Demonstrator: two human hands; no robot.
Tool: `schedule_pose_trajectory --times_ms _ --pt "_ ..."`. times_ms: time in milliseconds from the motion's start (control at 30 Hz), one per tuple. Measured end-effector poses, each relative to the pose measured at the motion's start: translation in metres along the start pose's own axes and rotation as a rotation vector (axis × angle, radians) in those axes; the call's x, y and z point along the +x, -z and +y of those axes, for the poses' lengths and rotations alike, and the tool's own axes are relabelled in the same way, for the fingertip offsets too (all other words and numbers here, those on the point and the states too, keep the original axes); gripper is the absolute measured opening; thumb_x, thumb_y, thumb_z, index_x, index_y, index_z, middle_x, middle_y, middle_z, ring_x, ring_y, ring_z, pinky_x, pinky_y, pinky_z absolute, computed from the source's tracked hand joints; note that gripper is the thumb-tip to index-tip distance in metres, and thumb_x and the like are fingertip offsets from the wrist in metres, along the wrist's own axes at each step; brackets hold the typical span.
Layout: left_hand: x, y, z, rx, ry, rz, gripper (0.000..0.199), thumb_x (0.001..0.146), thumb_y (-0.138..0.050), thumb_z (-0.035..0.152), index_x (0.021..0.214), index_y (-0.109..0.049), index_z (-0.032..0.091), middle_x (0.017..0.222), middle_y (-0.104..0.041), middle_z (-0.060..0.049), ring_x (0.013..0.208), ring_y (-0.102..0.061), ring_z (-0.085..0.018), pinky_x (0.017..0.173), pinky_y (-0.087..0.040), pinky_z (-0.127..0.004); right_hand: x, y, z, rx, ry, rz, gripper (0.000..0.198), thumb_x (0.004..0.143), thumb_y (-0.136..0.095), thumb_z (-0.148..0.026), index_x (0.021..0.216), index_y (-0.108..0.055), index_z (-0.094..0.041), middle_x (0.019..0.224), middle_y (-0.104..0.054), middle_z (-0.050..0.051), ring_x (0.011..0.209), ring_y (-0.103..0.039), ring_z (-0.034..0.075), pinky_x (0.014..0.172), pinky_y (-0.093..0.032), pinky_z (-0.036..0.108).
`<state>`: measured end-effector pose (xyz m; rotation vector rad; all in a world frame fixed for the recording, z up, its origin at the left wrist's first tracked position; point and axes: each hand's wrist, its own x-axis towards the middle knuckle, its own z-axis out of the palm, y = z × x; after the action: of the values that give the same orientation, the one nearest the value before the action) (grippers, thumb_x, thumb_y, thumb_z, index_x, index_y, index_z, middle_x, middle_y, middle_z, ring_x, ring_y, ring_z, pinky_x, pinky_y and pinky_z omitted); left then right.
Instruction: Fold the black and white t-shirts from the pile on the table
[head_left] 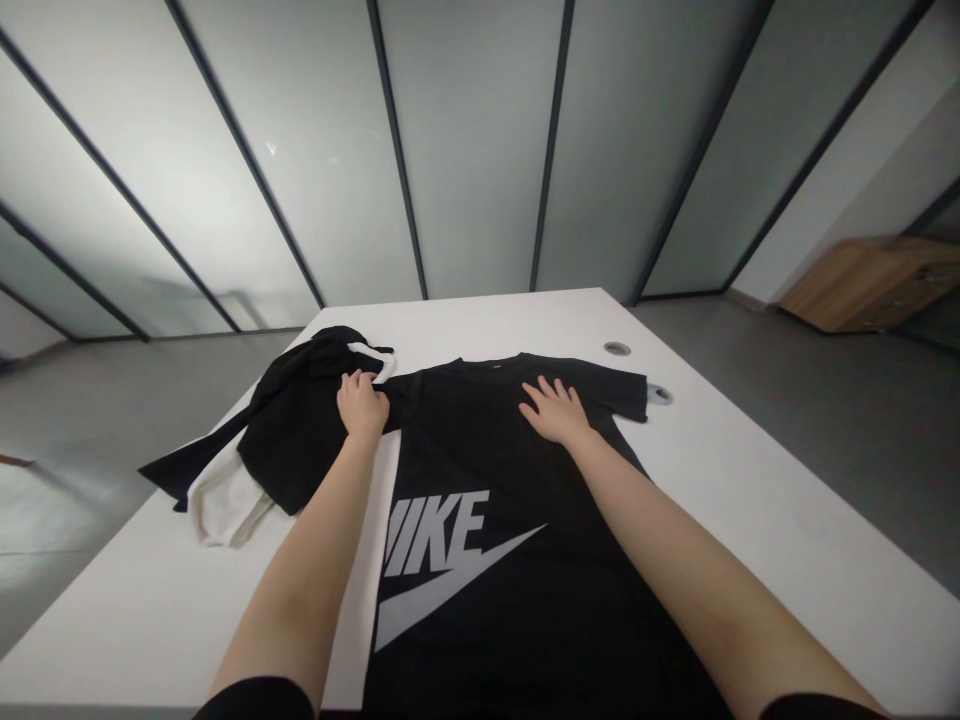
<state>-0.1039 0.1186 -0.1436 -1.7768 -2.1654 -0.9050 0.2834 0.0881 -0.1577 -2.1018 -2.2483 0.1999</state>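
A black T-shirt (480,440) with a grey NIKE print lies spread on the white table, collar toward the far edge. At its left sleeve end, my left hand (362,403) has its fingers curled on the black cloth, close to the clothes pile. The fingertips are partly hidden. My right hand (556,410) rests flat on the shirt's upper right chest, fingers spread, gripping nothing. Part of the shirt's right side is covered by my right forearm.
A heap of black clothes (300,430) with a white garment (225,495) under it lies on the table's left side. Two round cable holes (617,348) are at the right. Frosted glass panels (472,150) stand behind the white table (750,520); a wooden cabinet (862,280) is at far right.
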Motion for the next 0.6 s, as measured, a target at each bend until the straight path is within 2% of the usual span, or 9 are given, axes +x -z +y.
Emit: schedule_pose_trajectory --times_ms 67,133,167,233,300,367,467,600 --pt "-0.012 0.001 0.023 -0.013 -0.166 -0.028 0.036 0.093 -0.053 0.012 0.123 -0.072 0.02 0.154 -0.062 -0.014 0.158 -0.041 -0.035 0.128 -0.037 -0.053 0.001 0.001 -0.005 -0.003 -0.005 -0.013 0.073 0.109 -0.03 -0.066 0.174 -0.031 -0.032 0.183 -0.02 0.008 0.166 -0.017 0.044 0.132 -0.014 0.064" --pt "-0.026 -0.002 0.047 -0.042 -0.339 -0.195 0.034 0.1 -0.05 0.021 0.124 -0.074 0.021 0.154 -0.063 -0.011 0.156 -0.045 -0.03 0.129 -0.037 -0.048 0.002 0.003 -0.009 -0.002 -0.013 -0.031 0.076 0.108 -0.028 -0.07 0.175 -0.029 -0.033 0.184 -0.017 0.008 0.166 -0.014 0.046 0.13 -0.011 0.069" --pt "-0.032 -0.004 0.057 -0.032 -0.379 -0.292 0.036 0.102 -0.051 0.027 0.129 -0.073 0.02 0.156 -0.062 -0.011 0.156 -0.045 -0.031 0.129 -0.037 -0.047 0.001 0.005 -0.01 -0.001 -0.018 -0.039 0.077 0.108 -0.028 -0.071 0.175 -0.028 -0.034 0.184 -0.016 0.008 0.166 -0.012 0.047 0.13 -0.01 0.07" --pt "-0.043 -0.01 0.07 0.03 -0.349 -0.433 0.051 0.105 -0.051 0.041 0.148 -0.064 0.017 0.166 -0.053 -0.014 0.159 -0.041 -0.035 0.13 -0.035 -0.052 0.0 0.006 -0.011 0.001 -0.03 -0.049 0.078 0.107 -0.027 -0.073 0.175 -0.027 -0.035 0.184 -0.015 0.008 0.166 -0.011 0.049 0.129 -0.008 0.073" --pt "-0.05 -0.012 0.073 0.097 -0.272 -0.504 0.064 0.106 -0.048 0.051 0.161 -0.052 0.018 0.173 -0.042 -0.015 0.162 -0.035 -0.039 0.13 -0.031 -0.058 -0.003 0.007 -0.009 0.005 -0.058 -0.047 0.082 0.105 -0.028 -0.077 0.175 -0.028 -0.035 0.184 -0.015 0.009 0.165 -0.01 0.052 0.128 -0.007 0.074" --pt "-0.052 -0.011 0.069 0.141 -0.212 -0.523 0.07 0.107 -0.043 0.058 0.166 -0.047 0.021 0.176 -0.036 -0.014 0.163 -0.032 -0.041 0.131 -0.029 -0.06 -0.007 0.007 -0.006 0.015 -0.124 -0.038 0.088 0.102 -0.028 -0.082 0.175 -0.028 -0.034 0.184 -0.014 0.01 0.164 -0.009 0.054 0.127 -0.005 0.075" --pt "-0.053 -0.004 0.058 0.188 -0.144 -0.512 0.074 0.107 -0.038 0.062 0.168 -0.043 0.02 0.177 -0.035 -0.014 0.163 -0.031 -0.041 0.131 -0.028 -0.059 -0.011 0.007 0.0 0.042 -0.243 -0.028 0.095 0.099 -0.023 -0.086 0.175 -0.027 -0.03 0.184 -0.012 0.013 0.164 -0.007 0.055 0.127 -0.003 0.076" --pt "-0.06 0.007 0.05 0.237 -0.133 -0.534 0.076 0.108 -0.033 0.06 0.17 -0.039 0.018 0.177 -0.033 -0.015 0.164 -0.029 -0.042 0.131 -0.027 -0.06 -0.016 0.016 0.002 0.061 -0.278 -0.095 0.1 0.097 -0.022 -0.088 0.177 -0.021 -0.028 0.185 -0.006 0.013 0.165 -0.003 0.054 0.128 -0.002 0.074"
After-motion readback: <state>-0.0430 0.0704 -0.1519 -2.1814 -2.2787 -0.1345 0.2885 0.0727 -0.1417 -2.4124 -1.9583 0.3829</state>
